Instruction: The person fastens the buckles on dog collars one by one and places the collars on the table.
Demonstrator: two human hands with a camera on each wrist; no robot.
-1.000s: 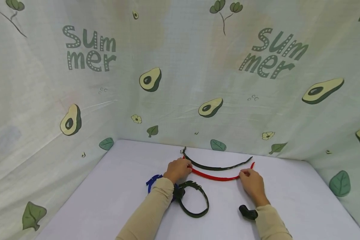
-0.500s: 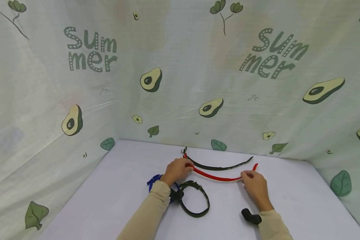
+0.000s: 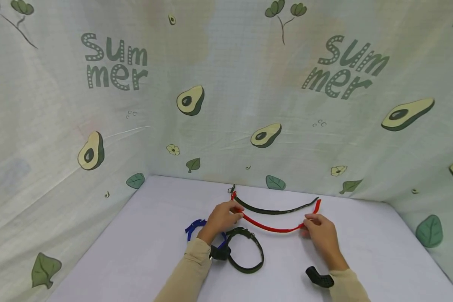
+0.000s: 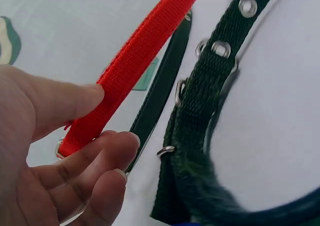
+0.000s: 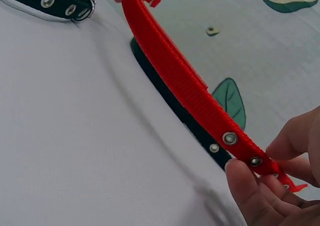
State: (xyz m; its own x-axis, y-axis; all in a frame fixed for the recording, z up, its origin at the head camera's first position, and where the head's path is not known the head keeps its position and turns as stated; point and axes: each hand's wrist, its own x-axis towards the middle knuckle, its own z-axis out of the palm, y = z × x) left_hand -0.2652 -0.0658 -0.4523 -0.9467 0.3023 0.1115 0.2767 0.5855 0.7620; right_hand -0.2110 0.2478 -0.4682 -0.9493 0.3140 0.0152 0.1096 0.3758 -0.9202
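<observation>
A red webbing collar (image 3: 273, 229) with metal eyelets hangs in a shallow curve between my two hands. My left hand (image 3: 222, 217) pinches it near its buckle end, thumb on one face and fingers on the other, as the left wrist view shows. Toward the eyelet end, my right hand (image 3: 321, 235) grips the strap (image 5: 175, 61) between thumb and fingers, and the tip sticks out past them. Just behind lies a dark green collar (image 3: 272, 212), unfastened and stretched out on the table. Another dark green collar (image 3: 248, 270), closed into a loop, lies nearer, right of my left wrist.
A blue collar (image 3: 190, 229) lies partly hidden behind my left forearm. Black wrist devices (image 3: 318, 277) sit on both wrists. The white table (image 3: 136, 251) ends at a cloth backdrop (image 3: 219, 138) printed with avocados and leaves.
Both hands keep hold of the red collar. Its middle sags slightly lower and its free tip now points more upward. My right hand has shifted a little to the right and nearer.
</observation>
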